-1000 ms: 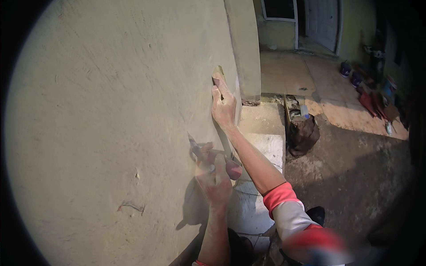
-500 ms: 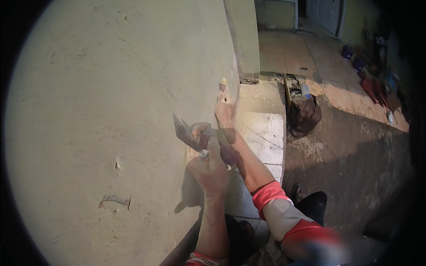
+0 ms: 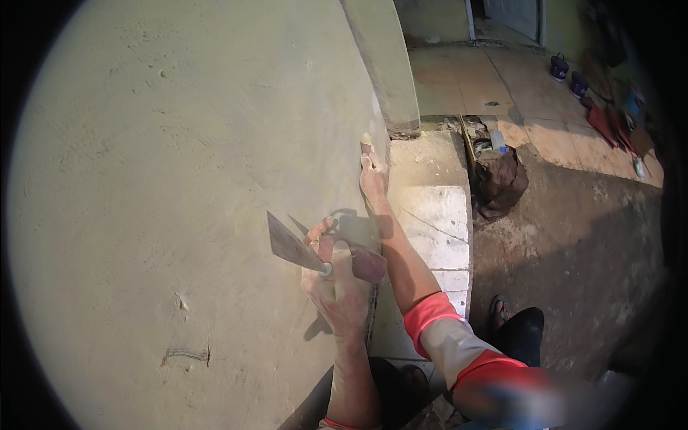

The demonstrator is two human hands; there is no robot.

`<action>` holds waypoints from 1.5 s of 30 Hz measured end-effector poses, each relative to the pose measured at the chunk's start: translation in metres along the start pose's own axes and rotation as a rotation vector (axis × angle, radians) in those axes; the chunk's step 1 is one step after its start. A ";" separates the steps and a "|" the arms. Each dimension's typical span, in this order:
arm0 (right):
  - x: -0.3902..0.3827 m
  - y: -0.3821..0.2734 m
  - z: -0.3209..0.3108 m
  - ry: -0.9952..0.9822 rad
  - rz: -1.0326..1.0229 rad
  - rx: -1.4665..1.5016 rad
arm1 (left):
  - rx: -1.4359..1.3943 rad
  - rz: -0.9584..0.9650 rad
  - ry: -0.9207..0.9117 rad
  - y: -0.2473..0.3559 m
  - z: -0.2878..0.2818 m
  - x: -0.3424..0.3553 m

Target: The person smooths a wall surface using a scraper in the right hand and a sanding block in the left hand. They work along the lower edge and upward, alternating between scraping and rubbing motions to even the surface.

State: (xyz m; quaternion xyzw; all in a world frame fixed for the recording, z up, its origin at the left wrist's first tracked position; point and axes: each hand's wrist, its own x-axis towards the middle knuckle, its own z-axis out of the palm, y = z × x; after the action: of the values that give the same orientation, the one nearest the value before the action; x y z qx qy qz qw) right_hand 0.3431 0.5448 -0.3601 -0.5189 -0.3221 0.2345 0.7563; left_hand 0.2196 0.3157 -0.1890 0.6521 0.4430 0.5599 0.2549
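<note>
My left hand (image 3: 337, 290) is closed round a putty knife (image 3: 292, 244), whose flat triangular metal blade points up and left. A dark red sheet, seemingly sandpaper (image 3: 369, 265), is clasped in the same hand and sticks out to the right of the thumb. Farther off, my right hand (image 3: 374, 178) lies against the wall (image 3: 215, 172) near its far corner. Its fingers press a small reddish-brown piece of sandpaper (image 3: 367, 149) to the plaster. Pale dust coats both hands.
A white tiled ledge (image 3: 433, 222) runs along the wall's foot. Beyond it, a crumpled brown bag (image 3: 502, 183) sits on the rough floor. Purple buckets (image 3: 560, 68) and red cloth-like things (image 3: 609, 127) are at the far right. A doorway (image 3: 512, 18) stands at the back.
The putty knife's blade has turned to show more of its flat face. My right hand still presses the sandpaper on the wall, and the view has shifted slightly.
</note>
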 end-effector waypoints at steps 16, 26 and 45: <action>-0.041 -0.003 0.013 -0.030 0.144 0.052 | 0.004 -0.058 0.074 -0.027 0.000 -0.002; -0.058 0.068 -0.024 0.048 0.225 0.058 | -0.146 -0.270 0.025 0.000 0.018 0.002; -0.097 0.073 -0.022 0.053 0.370 -0.036 | -0.041 -0.105 0.046 -0.008 0.014 -0.003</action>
State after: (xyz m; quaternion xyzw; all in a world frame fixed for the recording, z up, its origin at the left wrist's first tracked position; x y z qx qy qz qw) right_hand 0.2912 0.4900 -0.4580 -0.5888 -0.2054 0.3502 0.6989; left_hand 0.2311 0.3194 -0.2005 0.6095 0.4708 0.5698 0.2868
